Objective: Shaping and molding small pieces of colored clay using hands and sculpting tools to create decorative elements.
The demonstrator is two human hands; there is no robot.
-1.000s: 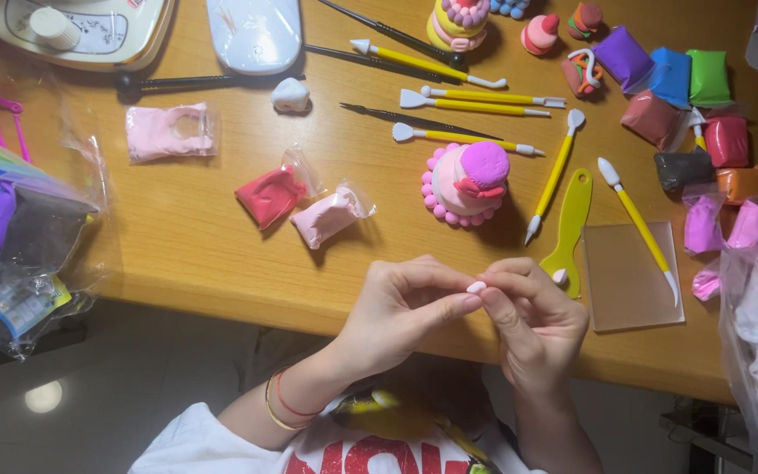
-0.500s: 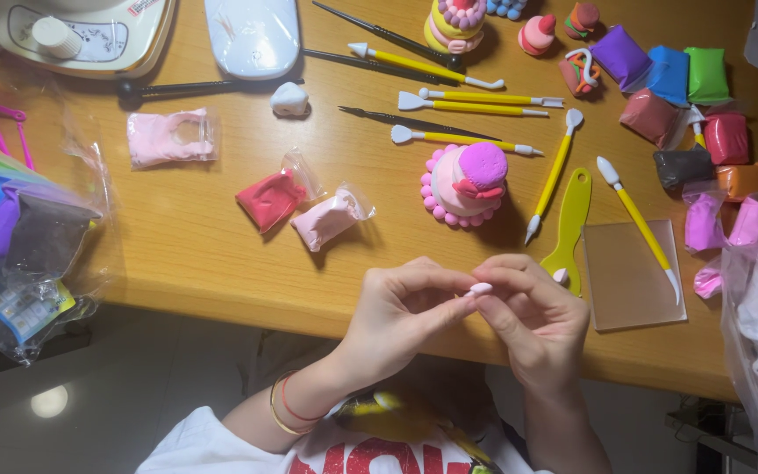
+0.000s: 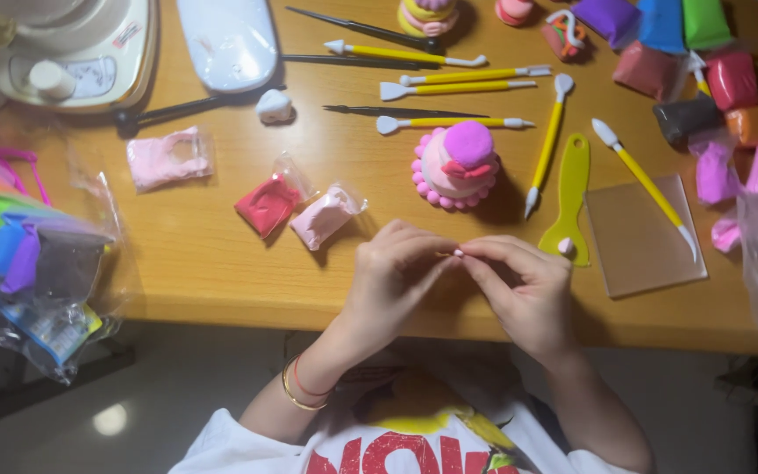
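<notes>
Clay (image 3: pixel 459 253), a tiny pale pink bit, was pinched between the fingertips of both hands just above the near edge of the table (image 3: pixel 203 263). The left hand (image 3: pixel 394 276) came in from the lower left with its wrist bent and knuckles up, fingers curled together so that thumb and forefinger closed on the bit. The right hand (image 3: pixel 524 285) met it from the other side, fingers bent inward and tips pressed to the same spot, so the two hands touched at the pinch. Most of the bit was hidden by the fingertips; only a small rounded pink end showed, too small to tell its shape.

Bangles (image 3: pixel 296 391) sat on the left wrist. Just beyond the hands stood a small clay cake (image 3: pixel 456 167), pink with a purple top. To its left lay a red clay packet (image 3: pixel 267 205) and a pink clay packet (image 3: pixel 323 218), touching each other. To the right lay a green scraper (image 3: pixel 569 197), just beside a clear board (image 3: pixel 642 237), with a yellow tool (image 3: pixel 645 189) across the board's top.
</notes>
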